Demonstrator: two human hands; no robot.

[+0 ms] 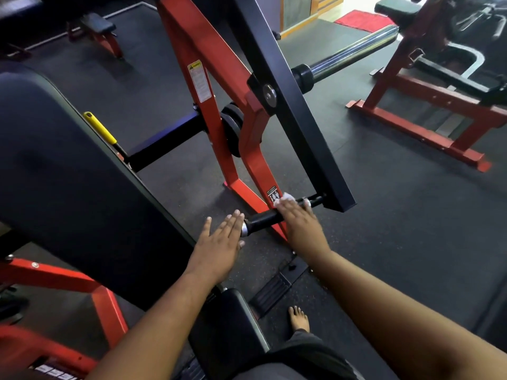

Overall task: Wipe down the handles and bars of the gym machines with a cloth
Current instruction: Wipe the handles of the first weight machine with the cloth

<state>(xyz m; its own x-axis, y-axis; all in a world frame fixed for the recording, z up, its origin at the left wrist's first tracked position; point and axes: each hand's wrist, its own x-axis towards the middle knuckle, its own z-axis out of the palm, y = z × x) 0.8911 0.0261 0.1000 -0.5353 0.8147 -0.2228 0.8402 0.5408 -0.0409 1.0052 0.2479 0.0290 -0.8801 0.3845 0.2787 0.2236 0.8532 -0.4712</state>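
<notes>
Your right hand (pixel 297 219) presses white cloth (pixel 286 199) under its fingertips onto black handle (pixel 264 219), your left hand (pixel 220 242) flat, fingers together, touching the handle's end.

We see a dim gym, daylight from the doorway (pixel 326 12) top right, chrome bar (pixel 354 52) glaring, edges bowed and soft.
</notes>
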